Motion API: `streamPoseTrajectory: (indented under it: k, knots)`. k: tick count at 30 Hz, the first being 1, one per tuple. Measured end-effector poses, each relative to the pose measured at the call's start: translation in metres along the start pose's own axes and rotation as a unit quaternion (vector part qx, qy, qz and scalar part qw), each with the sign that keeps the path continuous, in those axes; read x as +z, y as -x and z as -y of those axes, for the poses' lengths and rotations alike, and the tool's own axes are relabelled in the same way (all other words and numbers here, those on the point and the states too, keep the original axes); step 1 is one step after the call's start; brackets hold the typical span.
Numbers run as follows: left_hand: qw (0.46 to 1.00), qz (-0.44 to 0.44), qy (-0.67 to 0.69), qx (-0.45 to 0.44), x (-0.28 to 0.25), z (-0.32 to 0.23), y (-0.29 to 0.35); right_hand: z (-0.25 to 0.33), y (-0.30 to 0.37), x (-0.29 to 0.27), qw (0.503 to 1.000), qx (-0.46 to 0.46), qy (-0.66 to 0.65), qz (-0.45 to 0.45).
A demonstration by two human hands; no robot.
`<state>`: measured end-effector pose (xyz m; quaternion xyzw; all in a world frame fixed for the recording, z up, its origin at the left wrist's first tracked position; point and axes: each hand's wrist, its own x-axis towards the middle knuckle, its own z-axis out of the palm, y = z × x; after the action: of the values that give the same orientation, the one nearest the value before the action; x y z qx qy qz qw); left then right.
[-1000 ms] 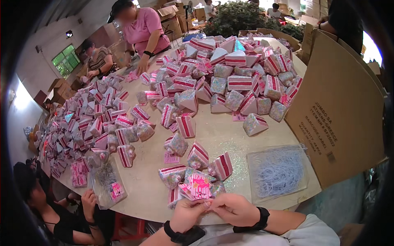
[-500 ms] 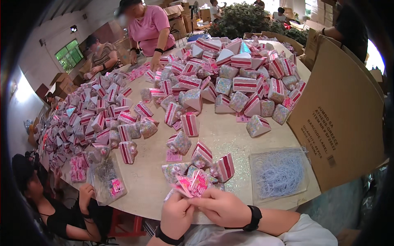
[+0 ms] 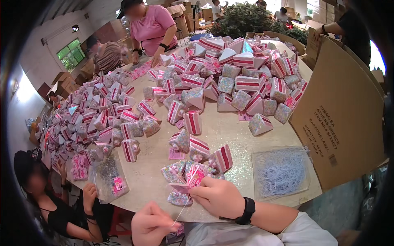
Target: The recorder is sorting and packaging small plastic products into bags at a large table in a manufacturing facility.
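My right hand [image 3: 219, 199] is closed on a small fan of pink printed hang tags [image 3: 196, 175] near the table's front edge. Thin white loops stick up among them. Lower and to the left, my left hand [image 3: 151, 224] pinches a thin white string [image 3: 181, 212], which stretches taut up to the tags. Just behind the tags lie several cake-slice ornaments with glittery, sprinkle-like coats and pink-red stripes. Among them are a tilted striped slice [image 3: 221, 159] and a glittery one [image 3: 173, 171] partly covered by the tags.
A clear tray of pale strings [image 3: 281, 170] lies to the right, beside an upright cardboard flap [image 3: 340, 106]. Cake-slice ornaments heap across the table's far and left parts. A clear tray [image 3: 102, 190] sits near a seated co-worker [image 3: 53, 205]; another person in pink [image 3: 154, 26] stands opposite.
My left hand has moved away from the tags, down and to the left, drawing out a white string. My right hand keeps the tags and has shifted slightly right and up.
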<state>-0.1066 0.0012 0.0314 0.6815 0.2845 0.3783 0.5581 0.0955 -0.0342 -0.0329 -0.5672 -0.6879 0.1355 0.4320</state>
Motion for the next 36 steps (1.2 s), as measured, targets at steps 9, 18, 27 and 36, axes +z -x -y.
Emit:
streamPoseTrajectory:
  k: [9,18,27,36]
  knots:
    - [0.987,0.133,-0.001,0.092,-0.002,-0.005,0.01,0.014,-0.007,-0.01,0.996,-0.085,-0.027,-0.01]
    - [0.988,0.045,-0.144,0.037,0.012,0.003,0.019,0.024,-0.029,-0.04,0.987,-0.121,-0.069,0.077]
    - [0.989,-0.05,-0.085,0.111,0.0,0.006,0.021,0.04,-0.139,-0.22,0.944,-0.233,0.108,-0.208]
    - [0.996,-0.011,-0.092,-0.007,-0.011,0.014,0.022,0.064,-0.122,-0.515,0.739,-0.025,0.48,-0.473]
